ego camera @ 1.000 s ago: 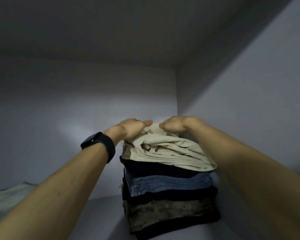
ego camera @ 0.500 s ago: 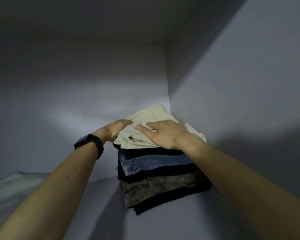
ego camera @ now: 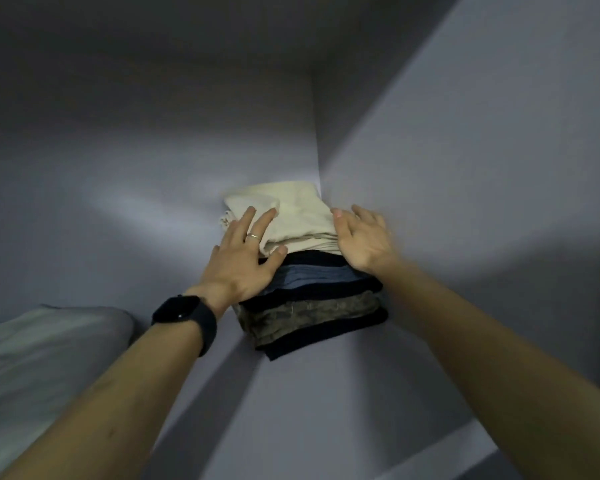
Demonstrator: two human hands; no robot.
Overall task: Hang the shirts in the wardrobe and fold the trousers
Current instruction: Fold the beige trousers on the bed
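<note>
Hands spread apart; beige trousers point cornerward.

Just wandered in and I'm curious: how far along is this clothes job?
Done: a stack of folded trousers sits in the wardrobe corner, a cream pair on top. In hand: the left hand and right hand rest open on that pair, seemingly patting it down. Left: no shirts or hangers show, so the hanging cannot be judged.
</note>
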